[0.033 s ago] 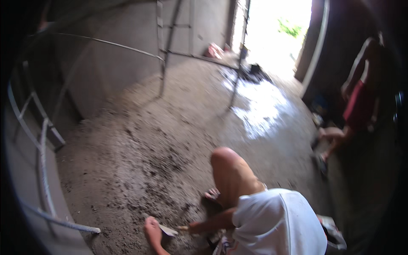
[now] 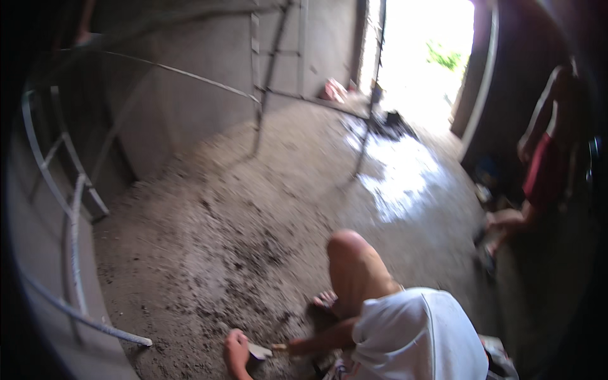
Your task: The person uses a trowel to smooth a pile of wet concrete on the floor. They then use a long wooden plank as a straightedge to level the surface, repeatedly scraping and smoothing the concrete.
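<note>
On the rough, grit-covered grey floor (image 2: 164, 266) at the bottom centre, my left hand (image 2: 237, 347) is closed beside the pale flat blade of a trowel (image 2: 260, 351), touching its left end; what it grips is unclear. My right hand (image 2: 295, 347) is closed on the trowel's short light handle (image 2: 279, 348), partly hidden by my forearm and white sleeve (image 2: 415, 329). My bent bare knee (image 2: 347, 250) rises just above that arm, with dark crumbly bits of mortar (image 2: 253, 250) scattered to its left.
Metal scaffold frames (image 2: 256, 95) stand at the back and left (image 2: 79, 240). A bright doorway (image 2: 418, 57) is at the back right, dark material (image 2: 389, 123) before it. Another person in red shorts (image 2: 541, 171) is on the right. A bare lower leg (image 2: 85, 25) shows high at upper left.
The whole scene sits slightly lower and further right in the picture, as my view has shifted. My hands and the trowel hold much the same position relative to the floor.
</note>
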A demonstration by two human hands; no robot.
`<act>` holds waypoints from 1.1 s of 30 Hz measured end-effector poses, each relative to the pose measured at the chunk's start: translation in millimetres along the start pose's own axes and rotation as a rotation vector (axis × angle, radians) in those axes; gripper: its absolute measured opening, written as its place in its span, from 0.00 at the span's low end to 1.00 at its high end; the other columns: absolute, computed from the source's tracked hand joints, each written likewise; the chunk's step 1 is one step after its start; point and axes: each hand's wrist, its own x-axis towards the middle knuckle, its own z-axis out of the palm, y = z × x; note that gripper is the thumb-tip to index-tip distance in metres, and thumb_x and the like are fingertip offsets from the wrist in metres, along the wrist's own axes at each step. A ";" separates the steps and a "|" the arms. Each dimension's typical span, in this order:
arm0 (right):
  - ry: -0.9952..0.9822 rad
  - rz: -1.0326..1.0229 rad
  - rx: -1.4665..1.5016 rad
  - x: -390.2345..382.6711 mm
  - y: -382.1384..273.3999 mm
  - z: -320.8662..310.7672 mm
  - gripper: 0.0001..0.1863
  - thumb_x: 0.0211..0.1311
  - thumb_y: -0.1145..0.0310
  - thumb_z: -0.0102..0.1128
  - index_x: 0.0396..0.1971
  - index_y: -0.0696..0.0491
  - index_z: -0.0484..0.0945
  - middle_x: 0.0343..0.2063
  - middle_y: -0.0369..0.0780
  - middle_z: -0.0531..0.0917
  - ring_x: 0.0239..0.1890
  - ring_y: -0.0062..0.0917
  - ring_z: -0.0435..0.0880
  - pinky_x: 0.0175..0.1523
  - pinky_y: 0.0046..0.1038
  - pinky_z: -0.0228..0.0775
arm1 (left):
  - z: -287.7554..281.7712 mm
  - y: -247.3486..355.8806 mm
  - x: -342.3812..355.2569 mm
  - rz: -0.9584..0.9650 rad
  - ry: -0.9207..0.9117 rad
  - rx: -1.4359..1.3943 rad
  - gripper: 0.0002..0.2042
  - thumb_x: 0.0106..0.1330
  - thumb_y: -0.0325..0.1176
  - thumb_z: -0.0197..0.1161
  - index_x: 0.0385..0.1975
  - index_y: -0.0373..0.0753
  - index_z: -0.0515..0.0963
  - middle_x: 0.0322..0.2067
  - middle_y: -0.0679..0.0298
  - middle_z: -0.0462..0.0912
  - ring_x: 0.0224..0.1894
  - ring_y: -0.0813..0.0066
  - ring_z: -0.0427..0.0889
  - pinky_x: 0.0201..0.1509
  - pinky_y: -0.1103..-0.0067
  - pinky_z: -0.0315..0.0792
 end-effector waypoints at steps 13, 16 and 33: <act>-0.271 -0.025 -0.510 27.0 -122.7 -59.7 0.15 0.54 0.59 0.66 0.35 0.55 0.83 0.25 0.42 0.83 0.26 0.31 0.81 0.35 0.39 0.73 | -44.4 -56.0 -15.6 -0.359 -0.004 0.068 0.25 0.63 0.52 0.60 0.54 0.42 0.76 0.48 0.51 0.82 0.52 0.52 0.81 0.57 0.61 0.74; -0.435 0.047 -0.557 34.9 -138.5 -58.6 0.14 0.53 0.61 0.67 0.35 0.55 0.83 0.26 0.42 0.84 0.27 0.32 0.81 0.36 0.39 0.73 | -48.2 -71.6 -37.1 -0.372 0.024 0.127 0.27 0.62 0.53 0.61 0.55 0.41 0.75 0.53 0.52 0.81 0.56 0.52 0.79 0.59 0.62 0.72; 0.161 -0.176 -1.655 -10.0 -162.4 -46.0 0.26 0.48 0.60 0.67 0.48 0.57 0.78 0.36 0.50 0.85 0.42 0.45 0.86 0.49 0.42 0.78 | -76.7 -40.6 -103.4 -0.489 0.031 0.189 0.06 0.56 0.36 0.67 0.28 0.42 0.85 0.27 0.62 0.84 0.31 0.63 0.84 0.26 0.65 0.74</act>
